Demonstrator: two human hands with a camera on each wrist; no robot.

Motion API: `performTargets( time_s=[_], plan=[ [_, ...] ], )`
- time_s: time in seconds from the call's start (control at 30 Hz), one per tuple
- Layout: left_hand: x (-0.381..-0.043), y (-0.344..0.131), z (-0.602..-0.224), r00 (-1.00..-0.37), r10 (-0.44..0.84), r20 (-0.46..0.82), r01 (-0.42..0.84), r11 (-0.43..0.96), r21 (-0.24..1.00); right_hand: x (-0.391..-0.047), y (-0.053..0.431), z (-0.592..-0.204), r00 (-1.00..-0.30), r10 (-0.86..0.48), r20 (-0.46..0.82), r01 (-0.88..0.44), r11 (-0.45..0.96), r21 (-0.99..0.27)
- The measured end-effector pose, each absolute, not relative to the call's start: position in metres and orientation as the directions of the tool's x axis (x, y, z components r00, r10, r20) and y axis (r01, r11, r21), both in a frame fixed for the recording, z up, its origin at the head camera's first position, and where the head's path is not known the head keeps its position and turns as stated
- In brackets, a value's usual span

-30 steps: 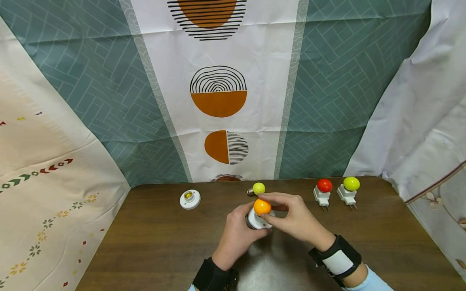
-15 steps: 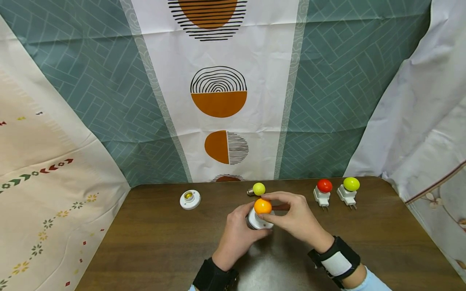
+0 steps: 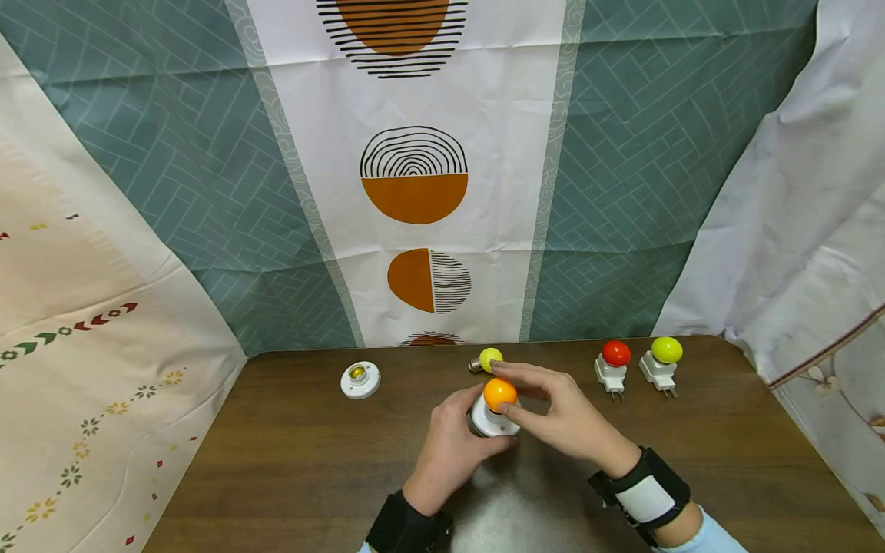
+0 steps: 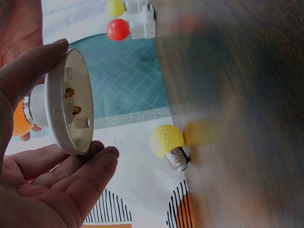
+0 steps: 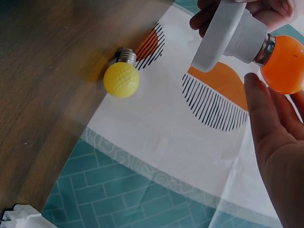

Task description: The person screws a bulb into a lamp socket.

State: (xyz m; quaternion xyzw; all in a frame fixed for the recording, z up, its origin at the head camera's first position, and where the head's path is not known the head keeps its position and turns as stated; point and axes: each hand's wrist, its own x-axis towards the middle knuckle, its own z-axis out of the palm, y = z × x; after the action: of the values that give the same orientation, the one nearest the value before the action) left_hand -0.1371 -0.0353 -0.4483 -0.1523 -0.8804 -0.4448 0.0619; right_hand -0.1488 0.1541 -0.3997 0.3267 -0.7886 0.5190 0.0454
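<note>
My left hand [image 3: 456, 442] holds a round white lamp holder [image 3: 492, 422] by its rim, above the table. The left wrist view shows the underside of the lamp holder [image 4: 78, 102] with brass terminals. An orange light bulb [image 3: 500, 395] sits in its socket, a band of metal base showing in the right wrist view. My right hand [image 3: 563, 415] has its thumb and fingers about the bulb, thumb at its lower side and index finger above it. Its nearest fingers [image 5: 259, 102] in the right wrist view stand slightly apart from the orange bulb [image 5: 285, 64].
A loose yellow bulb [image 3: 489, 359] lies behind my hands. Another white lamp holder [image 3: 360, 379] stands at the back left of the brown table [image 3: 297, 461]. At the back right are two white plug sockets with a red bulb [image 3: 615, 353] and a yellow-green bulb [image 3: 667, 350].
My right hand's fingers shift around the orange bulb, the index fingertip now farther above it. My left hand and the lamp holder stay nearly in place.
</note>
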Motion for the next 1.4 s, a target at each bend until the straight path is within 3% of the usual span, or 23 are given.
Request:
performTargets(
  time_s=[0.27,0.67,1.03,1.4],
  plan=[
    [-0.137,-0.034,-0.449,-0.946,0.21,0.247,0.323,0.551,0.769,-0.155,0.157,-0.411,-0.771,-0.491,0.405,-0.556,0.21,-0.804],
    [-0.137,-0.035,-0.45,-0.941,0.21,0.266,0.339,0.544,0.768,-0.136,0.147,-0.379,-0.814,-0.411,0.412,-0.532,0.24,-0.812],
    [-0.137,-0.036,-0.448,-0.936,0.215,0.278,0.351,0.543,0.762,-0.133,0.143,-0.376,-0.85,-0.317,0.421,-0.506,0.271,-0.819],
    [-0.137,-0.036,-0.446,-0.944,0.213,0.251,0.329,0.551,0.767,-0.136,0.147,-0.374,-0.814,-0.394,0.427,-0.541,0.246,-0.804]
  ],
)
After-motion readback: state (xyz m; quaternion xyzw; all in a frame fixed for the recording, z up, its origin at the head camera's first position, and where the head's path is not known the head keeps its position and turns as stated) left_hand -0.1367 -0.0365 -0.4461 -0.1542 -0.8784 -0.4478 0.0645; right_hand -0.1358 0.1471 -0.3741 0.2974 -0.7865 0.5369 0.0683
